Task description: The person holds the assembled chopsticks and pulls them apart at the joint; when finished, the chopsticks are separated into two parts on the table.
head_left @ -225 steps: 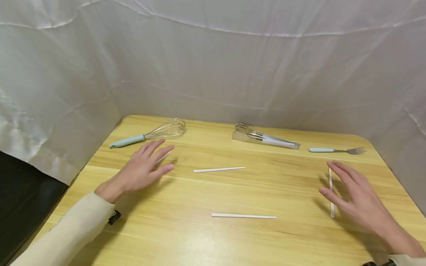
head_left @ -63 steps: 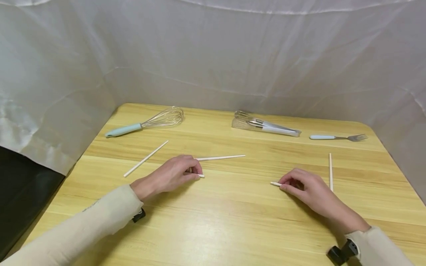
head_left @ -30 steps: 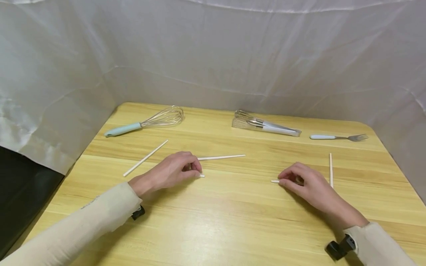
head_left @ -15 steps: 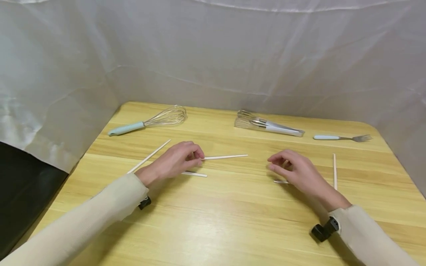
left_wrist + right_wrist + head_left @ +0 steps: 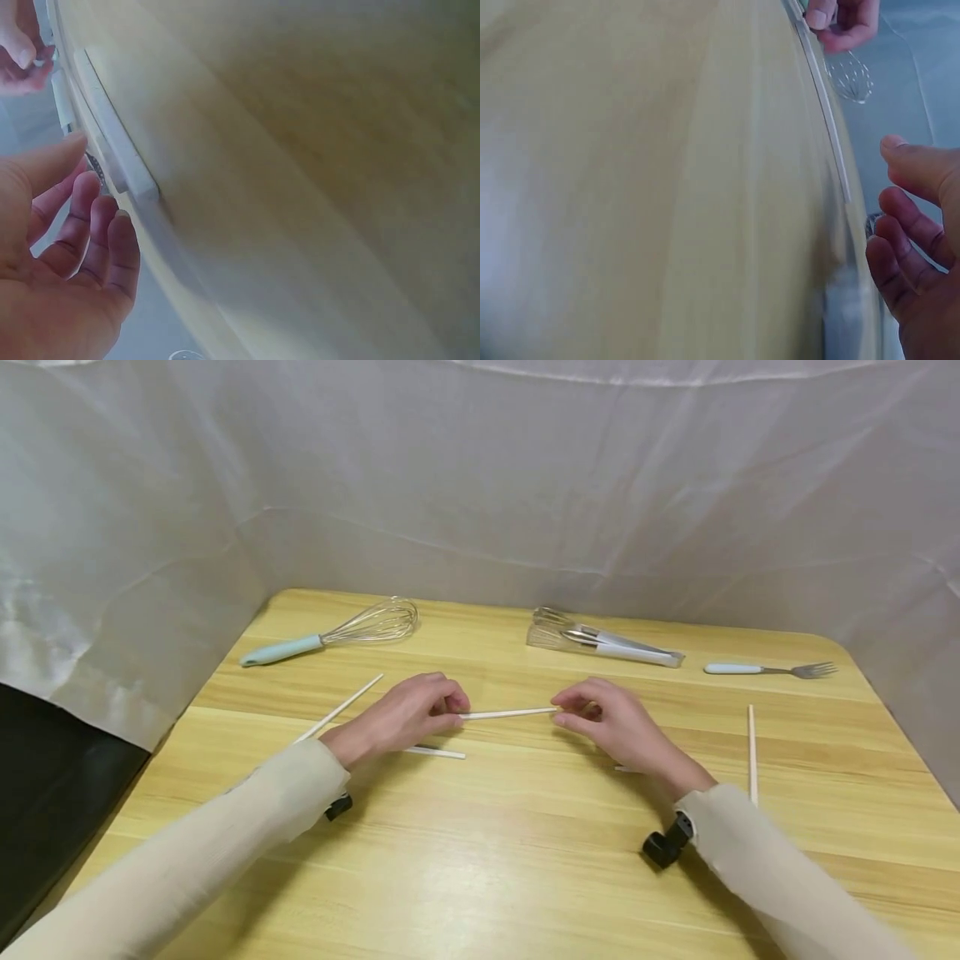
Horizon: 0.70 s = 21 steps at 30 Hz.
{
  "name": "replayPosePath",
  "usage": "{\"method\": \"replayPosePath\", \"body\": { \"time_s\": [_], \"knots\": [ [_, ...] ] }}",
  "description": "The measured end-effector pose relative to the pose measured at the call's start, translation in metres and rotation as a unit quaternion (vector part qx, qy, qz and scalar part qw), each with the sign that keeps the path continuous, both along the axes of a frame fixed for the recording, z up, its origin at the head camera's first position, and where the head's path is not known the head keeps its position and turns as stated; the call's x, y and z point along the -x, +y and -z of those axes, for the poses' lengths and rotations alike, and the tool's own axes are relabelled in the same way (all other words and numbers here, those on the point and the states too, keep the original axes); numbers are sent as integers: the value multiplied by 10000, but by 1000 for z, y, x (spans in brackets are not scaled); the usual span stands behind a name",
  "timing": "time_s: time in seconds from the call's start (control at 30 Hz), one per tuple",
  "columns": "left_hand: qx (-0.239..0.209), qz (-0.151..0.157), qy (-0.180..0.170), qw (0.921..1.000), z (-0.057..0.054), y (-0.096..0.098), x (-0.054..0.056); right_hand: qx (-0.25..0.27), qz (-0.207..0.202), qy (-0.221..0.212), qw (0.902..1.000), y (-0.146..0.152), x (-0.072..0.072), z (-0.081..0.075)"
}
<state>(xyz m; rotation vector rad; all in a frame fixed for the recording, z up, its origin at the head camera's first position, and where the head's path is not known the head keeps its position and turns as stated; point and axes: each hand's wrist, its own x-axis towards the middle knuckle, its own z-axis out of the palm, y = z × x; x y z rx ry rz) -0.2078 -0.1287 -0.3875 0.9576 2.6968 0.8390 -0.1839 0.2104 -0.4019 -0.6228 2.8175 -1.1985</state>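
Note:
A white chopstick [image 5: 506, 713] lies between both hands in the head view. My left hand [image 5: 408, 714] is at its left end, with fingertips and thumb close around it. At the right end, the tips of my right hand [image 5: 611, 722] reach the stick. Both wrist views show thumb and fingers apart, nothing pinched, the stick beside the fingertips. Part of another white stick [image 5: 442, 752] shows below my left hand. Under my right hand only a white tip [image 5: 624, 768] is visible. One chopstick [image 5: 341, 708] slants behind my left wrist; another chopstick [image 5: 752, 752] stands lengthwise at the right.
Along the back of the wooden table [image 5: 480, 910] lie a whisk [image 5: 330, 639] with a pale green handle, wrapped metal tongs [image 5: 603, 642] and a fork [image 5: 772, 670] with a pale handle. Grey cloth [image 5: 480, 485] hangs behind the table.
The front chopstick left its first spot; two stick ends then showed in my hands. These were set down apart. Both hands moved back, the right also leftward, to the middle chopstick.

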Motion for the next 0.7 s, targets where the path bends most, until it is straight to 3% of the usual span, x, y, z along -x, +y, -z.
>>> {"method": "replayPosePath", "body": {
  "time_s": [0.33,0.7],
  "knots": [
    [140,115,-39,9998,4,6,2,-181,-76,-111,9997,-28,15,7],
    [181,211,143,9995,3,8,3,-605,-203,-10,9980,-38,16,6]
  ]
}}
